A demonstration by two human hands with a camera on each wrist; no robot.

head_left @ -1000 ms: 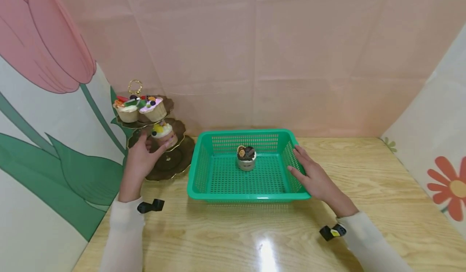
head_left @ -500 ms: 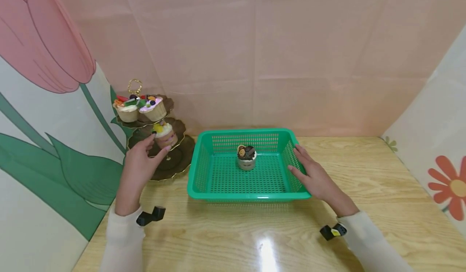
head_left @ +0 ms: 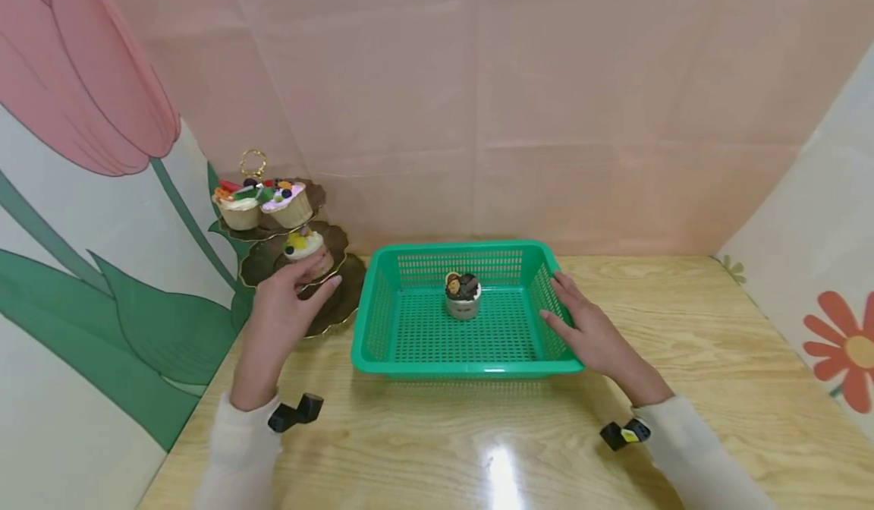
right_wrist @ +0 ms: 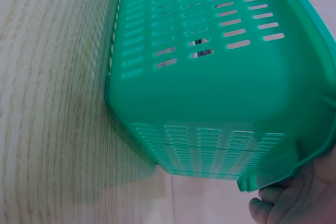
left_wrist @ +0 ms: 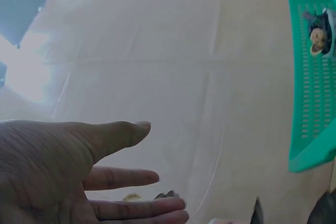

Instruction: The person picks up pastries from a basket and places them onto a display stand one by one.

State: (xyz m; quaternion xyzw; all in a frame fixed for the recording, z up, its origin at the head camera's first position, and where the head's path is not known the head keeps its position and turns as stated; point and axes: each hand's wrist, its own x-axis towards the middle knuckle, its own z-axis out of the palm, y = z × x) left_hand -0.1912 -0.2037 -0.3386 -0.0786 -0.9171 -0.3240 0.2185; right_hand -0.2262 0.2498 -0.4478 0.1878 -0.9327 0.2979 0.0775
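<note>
My left hand (head_left: 276, 320) is beside a tiered cake stand (head_left: 353, 278), thumb apart from the fingers. Just behind its fingertips is a cupcake (head_left: 303, 244) with white cream and yellow fruit, on the middle tier. Whether the fingers touch it is hard to tell. In the left wrist view that hand (left_wrist: 68, 171) shows extended fingers with nothing between them. My right hand (head_left: 594, 335) rests on the right rim of a green plastic basket (head_left: 437, 368), its thumb over the inside. A chocolate-topped cupcake (head_left: 463, 301) stands upright in the basket.
Two more cupcakes, one with cream and red fruit (head_left: 239, 206) and one with purple cream (head_left: 287, 203), sit on the stand's top tier. A gold ring handle (head_left: 253, 162) rises above them. A pink backdrop (head_left: 580, 115) hangs behind the wooden table (head_left: 683, 328).
The left hand has come back from around the yellow-fruit cupcake, then shifted slightly right in front of it. The cupcake stays on its tier. The right hand and basket hold still.
</note>
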